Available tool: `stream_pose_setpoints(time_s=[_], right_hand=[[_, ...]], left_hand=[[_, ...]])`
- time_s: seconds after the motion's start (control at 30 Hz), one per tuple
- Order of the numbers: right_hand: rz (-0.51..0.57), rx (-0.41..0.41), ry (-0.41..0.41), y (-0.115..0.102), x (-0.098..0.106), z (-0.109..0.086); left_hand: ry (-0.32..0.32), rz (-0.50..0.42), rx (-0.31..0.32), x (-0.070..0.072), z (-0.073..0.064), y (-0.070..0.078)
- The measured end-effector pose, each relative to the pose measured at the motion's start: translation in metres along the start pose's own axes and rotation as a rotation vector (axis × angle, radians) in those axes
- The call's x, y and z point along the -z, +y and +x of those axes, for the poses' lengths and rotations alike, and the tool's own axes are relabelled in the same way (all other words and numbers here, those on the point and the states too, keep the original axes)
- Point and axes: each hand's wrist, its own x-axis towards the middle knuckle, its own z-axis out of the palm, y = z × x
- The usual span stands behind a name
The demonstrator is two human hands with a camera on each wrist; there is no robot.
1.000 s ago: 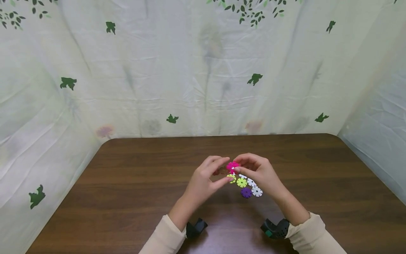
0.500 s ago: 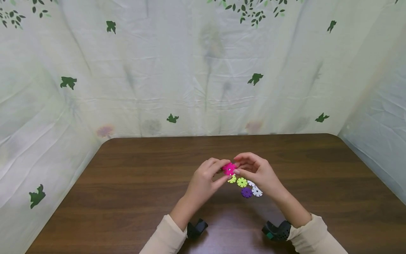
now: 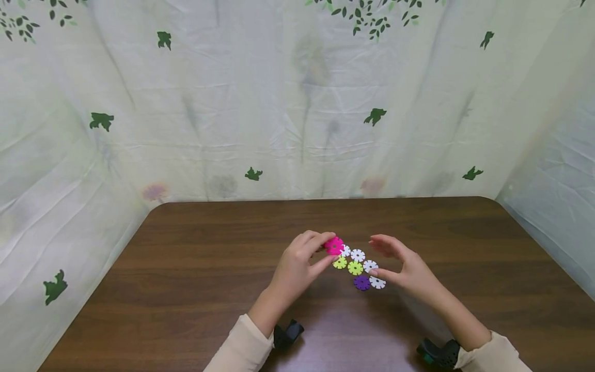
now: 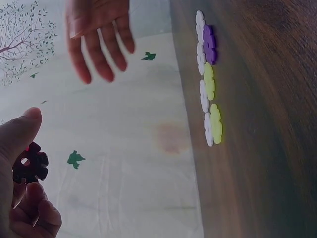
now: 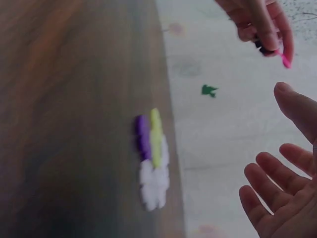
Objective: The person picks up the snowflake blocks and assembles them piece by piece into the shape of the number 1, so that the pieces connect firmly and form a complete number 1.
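Observation:
My left hand (image 3: 295,266) pinches a pink notched disc (image 3: 333,246) between thumb and fingers, above the table. In the right wrist view a dark piece (image 5: 263,48) shows beside the pink one in that same grip. My right hand (image 3: 413,268) hovers at the right with fingers spread and holds nothing. Below and between the hands lie flat notched discs: two yellow-green, one of them this disc (image 3: 355,267), a purple disc (image 3: 361,282), and several white ones, among them the front white disc (image 3: 377,282).
The brown wooden table (image 3: 209,289) reaches back to a pale curtain (image 3: 279,103) printed with leaves and birds. Curtain also hangs along both sides. A black wrist camera (image 3: 288,334) sits on the left wrist, another camera (image 3: 439,354) on the right.
The pink disc went from between both hands into my left hand's pinch. My right hand let go and moved off to the right, uncovering white discs on the table.

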Motion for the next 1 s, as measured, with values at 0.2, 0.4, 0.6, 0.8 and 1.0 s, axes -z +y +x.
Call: stream_pose_setpoints(time_s=[0.2, 0.4, 0.6, 0.8, 1.0], right_hand=[[-0.023, -0.017, -0.043, 0.018, -0.001, -0.014], [-0.005, -0.087, -0.078, 0.029, -0.004, -0.021], [-0.046, -0.115, -0.093, 0.043, -0.008, -0.024], [-0.134, -0.081, -0.059, 0.051, -0.012, -0.025], [-0.187, -0.108, -0.073, 0.051, -0.013, -0.025]], left_hand=[[-0.002, 0.001, 0.006, 0.0, 0.0, 0.001], [-0.008, 0.006, 0.01, 0.0, 0.0, 0.002], [-0.016, 0.008, 0.012, 0.0, 0.0, 0.001], [-0.013, 0.006, 0.006, 0.001, -0.001, 0.001], [-0.01, 0.012, 0.005, 0.001, -0.001, 0.0]])
